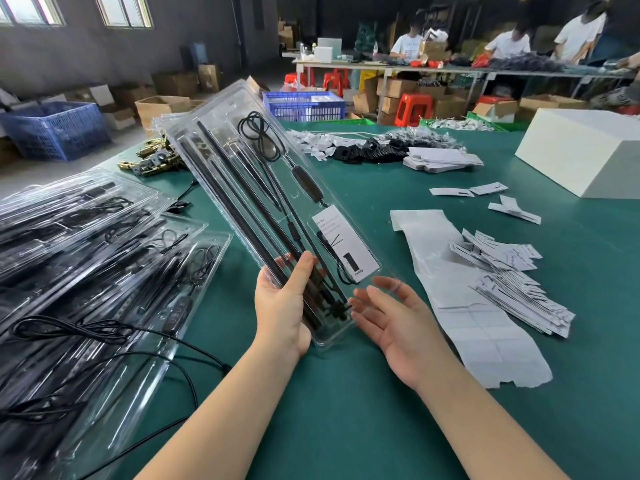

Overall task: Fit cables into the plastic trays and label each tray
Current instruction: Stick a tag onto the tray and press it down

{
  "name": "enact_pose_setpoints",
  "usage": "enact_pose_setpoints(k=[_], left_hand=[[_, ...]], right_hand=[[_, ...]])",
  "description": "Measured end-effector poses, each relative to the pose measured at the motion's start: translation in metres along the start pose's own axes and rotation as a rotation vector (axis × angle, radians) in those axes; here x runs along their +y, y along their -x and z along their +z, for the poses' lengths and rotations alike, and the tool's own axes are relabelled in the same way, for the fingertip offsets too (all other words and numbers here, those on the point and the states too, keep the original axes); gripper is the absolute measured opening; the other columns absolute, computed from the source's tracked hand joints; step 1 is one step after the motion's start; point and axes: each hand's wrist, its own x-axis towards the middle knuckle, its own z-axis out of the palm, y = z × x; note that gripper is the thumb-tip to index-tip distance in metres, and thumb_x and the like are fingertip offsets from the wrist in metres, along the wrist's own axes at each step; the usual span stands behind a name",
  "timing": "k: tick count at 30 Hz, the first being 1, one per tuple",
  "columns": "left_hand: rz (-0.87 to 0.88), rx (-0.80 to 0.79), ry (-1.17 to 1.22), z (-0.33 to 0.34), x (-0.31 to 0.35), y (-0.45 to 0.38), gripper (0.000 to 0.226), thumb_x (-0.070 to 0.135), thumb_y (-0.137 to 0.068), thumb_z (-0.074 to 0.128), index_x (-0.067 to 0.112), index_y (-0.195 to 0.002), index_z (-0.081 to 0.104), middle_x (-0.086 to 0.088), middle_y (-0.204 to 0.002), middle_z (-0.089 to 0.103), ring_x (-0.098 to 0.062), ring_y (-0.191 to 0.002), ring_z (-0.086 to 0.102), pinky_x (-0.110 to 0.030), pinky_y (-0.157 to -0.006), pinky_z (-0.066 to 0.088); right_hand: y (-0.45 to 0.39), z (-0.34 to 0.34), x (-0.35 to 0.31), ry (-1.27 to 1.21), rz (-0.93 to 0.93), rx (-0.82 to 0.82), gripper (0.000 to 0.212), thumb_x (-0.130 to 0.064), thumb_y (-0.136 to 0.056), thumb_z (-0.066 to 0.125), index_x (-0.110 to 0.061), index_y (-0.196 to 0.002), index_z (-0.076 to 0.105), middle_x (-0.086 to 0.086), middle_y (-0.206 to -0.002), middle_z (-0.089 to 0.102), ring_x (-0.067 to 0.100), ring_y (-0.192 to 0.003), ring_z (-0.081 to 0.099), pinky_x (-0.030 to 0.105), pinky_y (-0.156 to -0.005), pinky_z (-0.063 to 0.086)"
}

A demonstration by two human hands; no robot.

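Observation:
A long clear plastic tray (221, 133) is held tilted above the green table (346, 410). Inside it lie black rods, a coiled black cable (258, 136) and a white label (346, 242) printed with a large "1". My left hand (282, 306) grips the tray's near end, thumb across the top. My right hand (391, 317) is palm up beside the tray's near right corner, fingers relaxed; whether they touch the tray is unclear. Filled trays (93, 244) are stacked at the left.
A strip of white backing paper (460, 299) and a heap of white labels (512, 282) lie to the right. A white box (585, 150) stands at the far right. Loose black cable (104, 334) lies on the left stack. Blue crates and people at another table are behind.

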Motion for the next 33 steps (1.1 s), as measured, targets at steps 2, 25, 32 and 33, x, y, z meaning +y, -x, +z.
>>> enact_pose_setpoints(k=[2, 25, 32, 33], left_hand=[[0.007, 0.021, 0.016, 0.001, -0.002, 0.002, 0.033, 0.019, -0.073, 0.08, 0.015, -0.099, 0.06, -0.014, -0.102, 0.073, -0.032, -0.095, 0.07, -0.06, -0.088, 0.052], [-0.018, 0.011, 0.011, 0.004, -0.006, 0.001, 0.037, 0.021, -0.074, 0.079, 0.014, -0.105, 0.058, -0.012, -0.1, 0.074, -0.028, -0.092, 0.072, -0.056, -0.083, 0.055], [-0.122, -0.052, -0.051, 0.0, 0.004, -0.004, 0.048, 0.027, -0.081, 0.075, 0.008, -0.119, 0.054, -0.016, -0.107, 0.071, -0.032, -0.095, 0.07, -0.059, -0.078, 0.056], [-0.135, -0.062, -0.056, -0.001, 0.004, -0.005, 0.042, 0.027, -0.084, 0.072, 0.01, -0.118, 0.054, -0.015, -0.106, 0.072, -0.032, -0.094, 0.071, -0.057, -0.075, 0.057]], right_hand=[[0.0, 0.004, 0.004, -0.017, -0.057, 0.029, 0.014, -0.002, -0.093, 0.058, -0.015, -0.098, 0.06, 0.008, -0.081, 0.073, 0.02, -0.076, 0.07, 0.03, -0.071, 0.06], [0.0, 0.007, 0.005, 0.002, -0.134, 0.057, 0.013, -0.003, -0.094, 0.058, -0.015, -0.095, 0.057, 0.009, -0.08, 0.073, 0.017, -0.073, 0.072, 0.026, -0.064, 0.058], [-0.001, 0.002, 0.0, 0.15, -0.12, 0.015, 0.03, 0.0, -0.088, 0.064, -0.019, -0.111, 0.058, 0.003, -0.088, 0.075, 0.021, -0.081, 0.074, 0.028, -0.067, 0.059], [-0.001, 0.001, -0.002, 0.174, -0.119, 0.001, 0.031, 0.0, -0.087, 0.065, -0.02, -0.111, 0.061, 0.003, -0.088, 0.075, 0.021, -0.081, 0.074, 0.028, -0.067, 0.059]])
